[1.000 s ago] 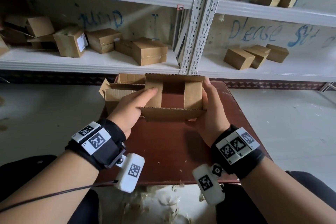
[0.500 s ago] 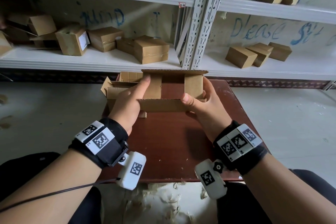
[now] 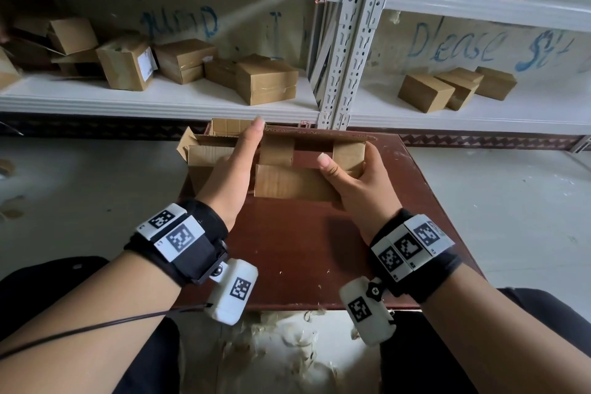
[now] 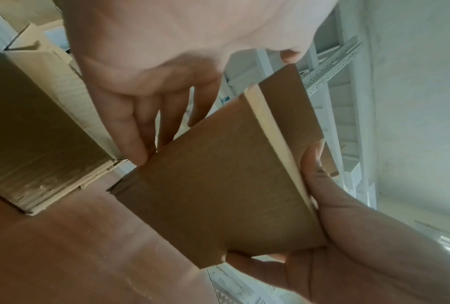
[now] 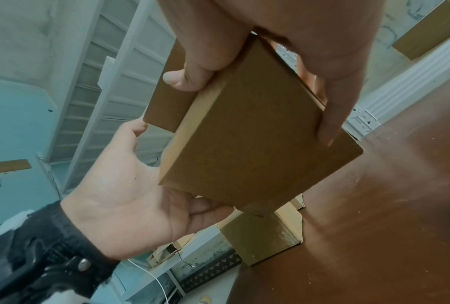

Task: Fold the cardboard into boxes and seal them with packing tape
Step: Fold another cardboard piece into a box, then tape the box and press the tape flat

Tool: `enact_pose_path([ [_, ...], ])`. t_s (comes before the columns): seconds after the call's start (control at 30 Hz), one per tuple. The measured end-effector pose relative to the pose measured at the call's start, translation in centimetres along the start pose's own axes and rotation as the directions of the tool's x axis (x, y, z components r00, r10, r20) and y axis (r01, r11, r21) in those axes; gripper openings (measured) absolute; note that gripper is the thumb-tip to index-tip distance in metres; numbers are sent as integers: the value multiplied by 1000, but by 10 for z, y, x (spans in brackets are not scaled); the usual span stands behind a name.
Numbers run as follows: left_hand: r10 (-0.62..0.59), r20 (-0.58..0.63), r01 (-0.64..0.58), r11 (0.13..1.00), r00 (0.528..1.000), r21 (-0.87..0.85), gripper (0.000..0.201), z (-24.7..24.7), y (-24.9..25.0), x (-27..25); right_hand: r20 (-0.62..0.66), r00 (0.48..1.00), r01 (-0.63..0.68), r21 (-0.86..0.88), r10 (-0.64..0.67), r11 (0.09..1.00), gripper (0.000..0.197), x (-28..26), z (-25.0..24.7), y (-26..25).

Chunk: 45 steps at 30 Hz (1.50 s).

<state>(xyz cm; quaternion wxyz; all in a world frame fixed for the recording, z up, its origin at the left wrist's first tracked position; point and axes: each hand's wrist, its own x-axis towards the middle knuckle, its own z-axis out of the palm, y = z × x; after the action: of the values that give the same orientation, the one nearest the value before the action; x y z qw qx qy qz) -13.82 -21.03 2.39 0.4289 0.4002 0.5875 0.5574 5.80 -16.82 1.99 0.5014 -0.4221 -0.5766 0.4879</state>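
I hold a brown cardboard box [image 3: 287, 182] just above the brown table [image 3: 287, 249], its open end facing up. The two short flaps [image 3: 276, 150] are folded in, and the near long flap is raised. My right hand [image 3: 351, 176] grips the box's right end, thumb on the near flap's edge, fingers round the side [image 5: 330, 123]. My left hand [image 3: 243, 157] lies against the left end with straight fingers [image 4: 140, 144], index finger reaching up to the far flap. In the right wrist view the left palm [image 5: 120, 195] faces the box [image 5: 244, 133]. I see no tape.
A second open cardboard box [image 3: 204, 153] stands on the table's far left corner, close to my left hand. White shelves [image 3: 160, 99] behind the table hold several closed boxes [image 3: 265, 80]. Scraps litter the floor at the table's near edge.
The near long flap, lying outward a second ago, has swung up. My right thumb has moved onto it, and my left index finger has stretched up along the box's left side.
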Motion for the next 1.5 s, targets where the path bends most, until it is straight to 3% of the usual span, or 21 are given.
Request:
enact_pose_path([
  [0.07,-29,4,29,1000,1000,11,100,1,-2,1,-19,999,-32,-86,30,996,77,2,-3,3],
  [0.17,-47,1,46,988,999,148,64,0,-6,2,11,993,-113,-148,116,983,96,2,-6,2],
  [0.23,-55,-11,56,967,998,249,47,2,-10,0,16,957,-280,-207,290,937,106,-3,-4,-4],
  [0.33,-89,-41,98,918,995,385,53,7,-11,-6,2,873,-477,-210,488,854,76,-9,-2,-10],
  [0.37,-91,-48,103,898,995,428,55,7,-11,-7,-4,856,-505,-217,517,835,77,-8,-3,-8],
  [0.53,-112,-12,100,831,994,547,63,10,-32,0,-14,816,-553,-312,578,773,90,-4,-1,13],
  [0.77,-105,23,60,717,994,694,66,20,-67,22,-74,819,-540,-434,569,721,64,8,0,38],
  [0.9,-177,-21,130,635,984,761,62,23,-86,30,-85,755,-574,-566,651,592,86,11,4,68],
  [0.97,-173,-39,143,646,984,750,60,25,-90,35,-128,747,-598,-557,652,576,91,18,6,74],
  [1.07,-186,-40,160,688,982,707,57,27,-87,42,-147,715,-663,-452,683,596,68,24,10,67],
  [1.27,-93,-5,63,637,996,769,63,25,-69,48,-162,782,-584,-529,602,615,86,33,12,60],
  [1.37,55,1,-34,608,998,793,69,24,-54,46,-161,803,-555,-553,574,621,92,36,10,41],
  [1.5,285,19,-212,665,958,716,61,26,-39,38,-113,852,-486,-537,511,690,104,35,1,24],
])
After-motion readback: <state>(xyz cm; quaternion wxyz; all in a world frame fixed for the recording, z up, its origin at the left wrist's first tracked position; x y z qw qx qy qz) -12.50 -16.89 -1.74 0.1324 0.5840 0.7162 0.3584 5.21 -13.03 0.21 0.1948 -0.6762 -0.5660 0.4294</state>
